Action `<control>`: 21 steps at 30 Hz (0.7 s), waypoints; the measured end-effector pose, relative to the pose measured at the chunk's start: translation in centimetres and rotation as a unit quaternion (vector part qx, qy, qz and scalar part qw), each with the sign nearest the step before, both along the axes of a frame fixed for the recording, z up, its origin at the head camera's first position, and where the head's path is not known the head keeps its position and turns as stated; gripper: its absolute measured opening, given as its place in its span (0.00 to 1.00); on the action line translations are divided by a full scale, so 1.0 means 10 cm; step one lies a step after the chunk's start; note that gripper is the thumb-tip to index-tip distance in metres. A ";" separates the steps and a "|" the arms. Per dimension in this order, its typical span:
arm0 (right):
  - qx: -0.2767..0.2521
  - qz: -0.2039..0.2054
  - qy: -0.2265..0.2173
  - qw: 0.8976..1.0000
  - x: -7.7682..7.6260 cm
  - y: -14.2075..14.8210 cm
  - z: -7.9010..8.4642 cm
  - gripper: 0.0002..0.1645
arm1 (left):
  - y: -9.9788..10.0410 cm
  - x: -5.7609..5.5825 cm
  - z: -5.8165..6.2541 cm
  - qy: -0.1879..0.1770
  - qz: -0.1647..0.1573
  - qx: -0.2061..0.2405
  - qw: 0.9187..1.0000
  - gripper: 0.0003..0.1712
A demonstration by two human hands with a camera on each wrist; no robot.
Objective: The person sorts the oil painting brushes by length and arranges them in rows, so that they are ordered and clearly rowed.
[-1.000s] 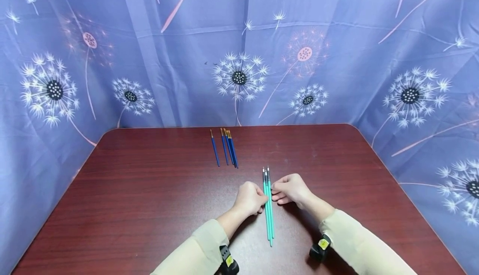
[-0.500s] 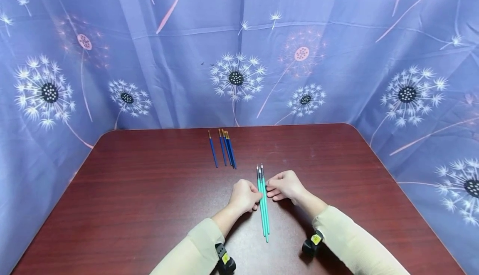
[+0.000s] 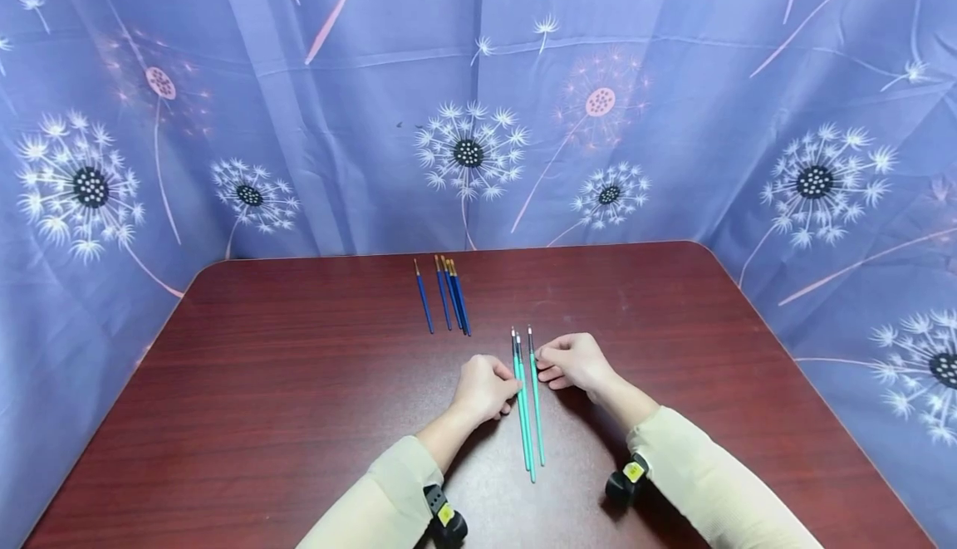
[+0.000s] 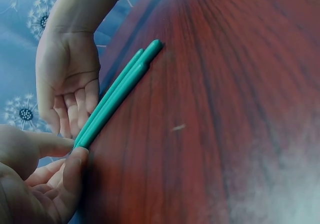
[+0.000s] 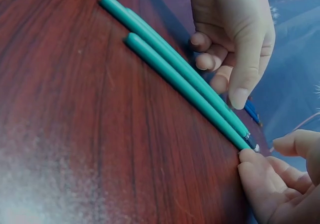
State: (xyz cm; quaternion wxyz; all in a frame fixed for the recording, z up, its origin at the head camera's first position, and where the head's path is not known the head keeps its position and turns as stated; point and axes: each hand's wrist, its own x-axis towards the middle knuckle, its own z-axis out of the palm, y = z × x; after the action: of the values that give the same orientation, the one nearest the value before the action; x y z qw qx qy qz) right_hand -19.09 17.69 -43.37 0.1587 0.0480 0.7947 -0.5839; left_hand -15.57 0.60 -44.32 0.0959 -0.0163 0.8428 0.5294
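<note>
Two thin green-handled paintbrushes [image 3: 526, 426] lie side by side on the table, tips pointing away. A third green paintbrush [image 3: 537, 416] lies slightly apart on their right. My left hand [image 3: 482, 387] pinches the pair by the upper handles; in the left wrist view the thumb and a finger meet around the green handles [image 4: 112, 99]. On the other side, my right hand [image 3: 579, 364] has its fingertips at the upper handle of the single brush, pinching it near the dark ferrule. The right wrist view shows those fingertips [image 5: 250, 158] at this brush's far end, covering its tip.
Several blue paintbrushes [image 3: 458, 300] with tan bristles lie near the far table edge, one blue paintbrush [image 3: 424, 304] a little to their left. The dark red wooden table [image 3: 299, 383] is backed by a blue dandelion-print curtain [image 3: 359, 142].
The three green brushes were close together; the rightmost one has shifted right, away from the other two, together with my right hand. The left hand has stayed at the pair.
</note>
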 end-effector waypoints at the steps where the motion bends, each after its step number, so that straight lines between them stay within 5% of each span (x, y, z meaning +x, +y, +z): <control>1: 0.002 0.000 0.004 1.000 0.00 0.00 0.00 0.16 | -0.01 -0.01 0.00 0.000 0.002 0.000 1.000 0.05; 6: -0.001 -0.003 0.007 1.000 0.00 0.00 -0.02 0.17 | -0.08 -0.04 -0.01 0.033 0.007 0.004 0.999 0.04; 12: -0.007 -0.007 -0.002 1.000 0.04 -0.02 -0.05 0.16 | -0.24 -0.13 0.03 0.129 0.051 -0.067 0.988 0.09; 17: -0.006 -0.008 0.005 1.000 0.04 -0.03 -0.05 0.16 | -0.46 -0.34 0.04 0.189 0.116 -0.087 0.971 0.15; 21: -0.008 -0.009 0.006 1.000 0.04 -0.01 -0.04 0.16 | -0.69 -0.56 0.04 0.176 0.136 -0.073 0.972 0.21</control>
State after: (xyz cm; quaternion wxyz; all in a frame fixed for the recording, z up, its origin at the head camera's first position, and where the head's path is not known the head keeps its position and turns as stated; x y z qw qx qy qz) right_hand -18.73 17.56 -43.73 0.1491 0.0504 0.7905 -0.5919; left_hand -21.20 -6.27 -43.93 -0.1281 -0.0446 0.8727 0.4691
